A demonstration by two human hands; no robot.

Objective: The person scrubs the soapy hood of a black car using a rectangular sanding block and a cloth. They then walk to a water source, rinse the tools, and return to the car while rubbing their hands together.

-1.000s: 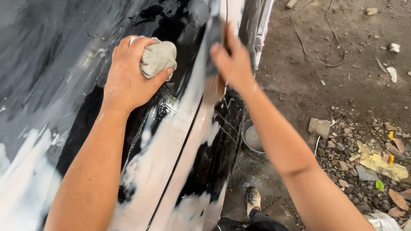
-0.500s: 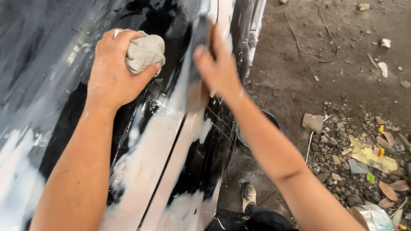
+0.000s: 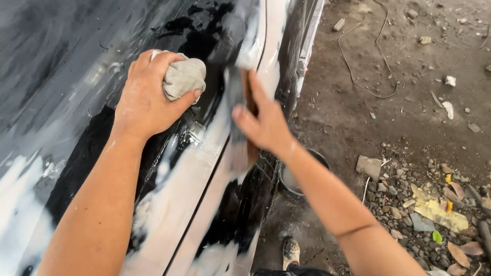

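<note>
My left hand [image 3: 148,97] grips a balled grey cloth [image 3: 184,77] and presses it against a wet black car body panel [image 3: 66,66] streaked with white residue. My right hand [image 3: 263,122] lies flat on the panel's whitish edge, its fingers pressing a thin brown sanding pad [image 3: 250,117] against the surface. The pad is blurred and mostly hidden under the fingers. Both arms reach up from the bottom of the view.
A dark bucket [image 3: 294,176] with water stands on the ground under my right forearm. My shoe [image 3: 291,253] shows below it. Dirt ground at right carries stones [image 3: 368,166], yellow scraps [image 3: 440,212], leaves and a thin cable [image 3: 358,56].
My right hand slid down and left along the white edge with the pad. My left hand with the cloth stayed in about the same place on the panel.
</note>
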